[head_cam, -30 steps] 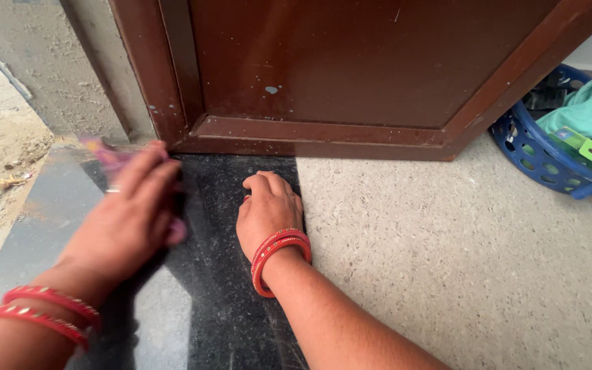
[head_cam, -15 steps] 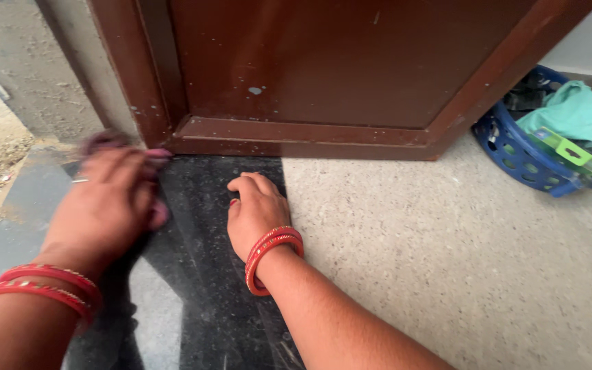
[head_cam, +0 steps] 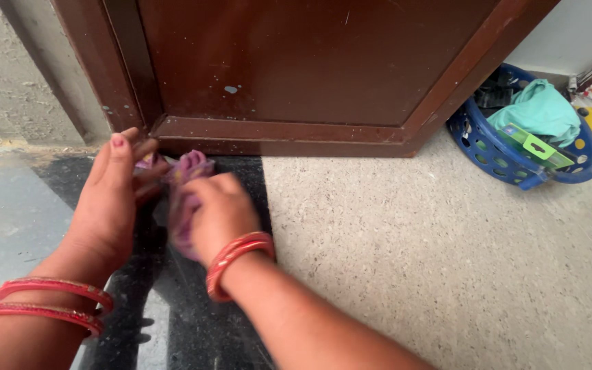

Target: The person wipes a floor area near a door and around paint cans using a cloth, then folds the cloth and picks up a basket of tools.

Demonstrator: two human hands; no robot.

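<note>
Purple cloth (head_cam: 185,185) sits bunched under my right hand (head_cam: 219,216), fingers clenched on it; left hand (head_cam: 111,199) touches it too, grip unclear. I'd press flat along the black stone sill (head_cam: 241,322), into the door frame (head_cam: 275,130) corner.

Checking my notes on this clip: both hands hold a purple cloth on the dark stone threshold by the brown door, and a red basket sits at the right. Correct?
Not quite. The head view shows the basket is blue, not red. The rest holds: left hand and right hand are on the purple cloth on the dark threshold by the brown door.

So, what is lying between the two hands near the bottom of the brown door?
In the head view, a crumpled purple cloth lies between the left hand and the right hand, on the dark stone threshold.
</note>
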